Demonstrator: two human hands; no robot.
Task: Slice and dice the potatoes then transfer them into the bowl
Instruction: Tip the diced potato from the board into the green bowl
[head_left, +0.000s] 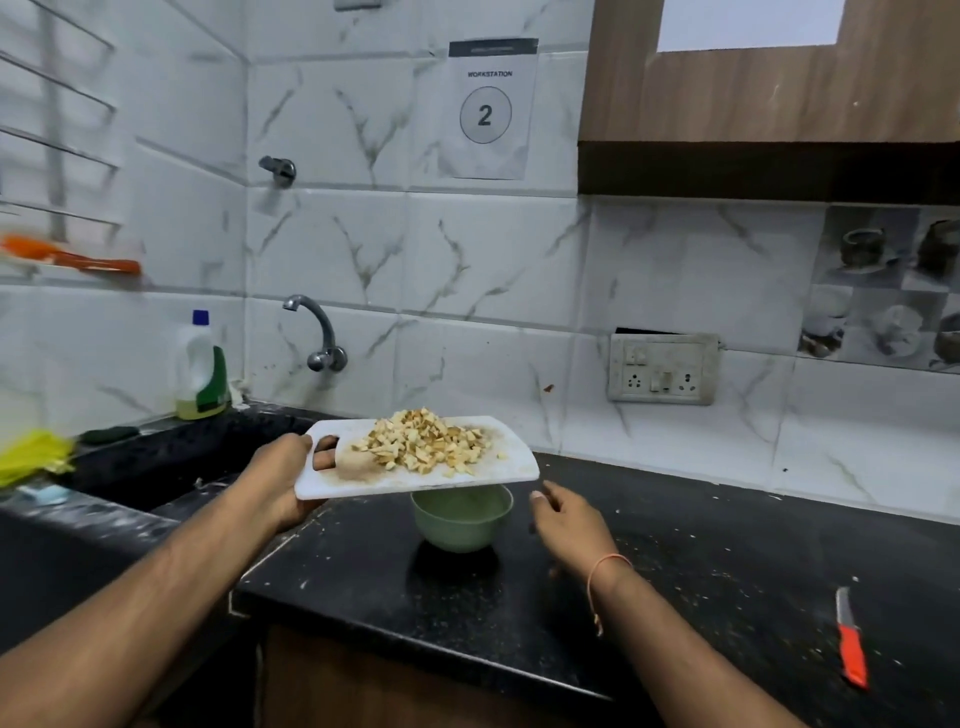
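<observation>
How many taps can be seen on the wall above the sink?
2. One small tap sits high on the tiled wall. One curved tap is lower, just above the sink. Nothing seems to hide another one, but the left edge is blurred.

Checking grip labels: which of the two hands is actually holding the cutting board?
The left hand grips the cutting board by its handle hole; the right hand hovers open beside it, holding nothing.
</observation>
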